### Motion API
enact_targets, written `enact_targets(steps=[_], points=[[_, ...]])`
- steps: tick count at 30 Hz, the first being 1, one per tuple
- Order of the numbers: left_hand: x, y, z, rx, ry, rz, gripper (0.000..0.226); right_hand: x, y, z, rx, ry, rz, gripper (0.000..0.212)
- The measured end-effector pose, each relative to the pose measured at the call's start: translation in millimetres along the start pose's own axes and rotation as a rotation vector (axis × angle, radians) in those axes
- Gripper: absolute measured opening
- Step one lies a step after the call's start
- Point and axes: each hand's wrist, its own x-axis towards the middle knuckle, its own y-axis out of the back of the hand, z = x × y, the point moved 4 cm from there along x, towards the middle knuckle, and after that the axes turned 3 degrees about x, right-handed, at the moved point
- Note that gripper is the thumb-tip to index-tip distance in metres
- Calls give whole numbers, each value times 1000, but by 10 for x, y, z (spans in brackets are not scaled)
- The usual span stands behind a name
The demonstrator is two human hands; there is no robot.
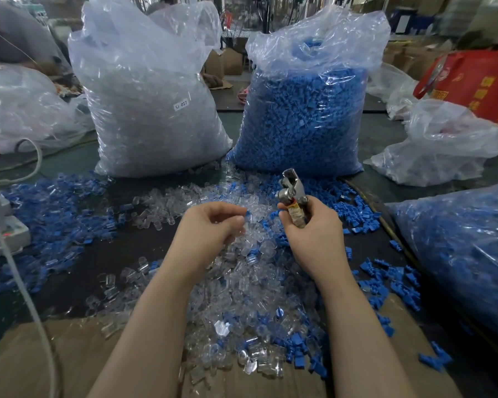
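Your right hand [314, 234] grips the tool [292, 193] by its taped handle, with the metal head sticking up and away from your fingers. Your left hand [213, 225] hovers just beside it, fingers curled, thumb and fingertips close together at the edge of the clear caps [242, 282]. The plastic is see-through, so I cannot tell whether you are pinching a cap or only touching the pile. The caps lie heaped under and between both hands and run back along your forearms onto the cardboard [41, 354]. Blue parts [357, 208] are scattered on the desk [127, 254] just past your right hand, and more lie well out beyond your left. Ahead of your left hand stands the clear bag [150, 110]; ahead of your right hand stands the blue bag [302, 119].
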Motion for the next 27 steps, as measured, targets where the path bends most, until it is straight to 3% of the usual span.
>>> enact_targets(steps=[2,6,9,17,20,27], points=[[10,-29,-22,2,2,15,18,-6,-5,-12,10,9,-1,12],[34,-105,-65,335,-68,71,14,-10,4,-13,18,10,3,11],[30,-150,-49,447,-117,57,11,-10,8,-17,13,11,-1,10],[24,15,-29,597,-59,-219,22,-4,10,-6,22,-1,-1,9],[16,-10,-34,730,-53,-191,28,-5,0,-13,23,2,-15,10],[33,-50,-59,798,-27,-81,17,-12,-4,-15,26,11,-28,10]])
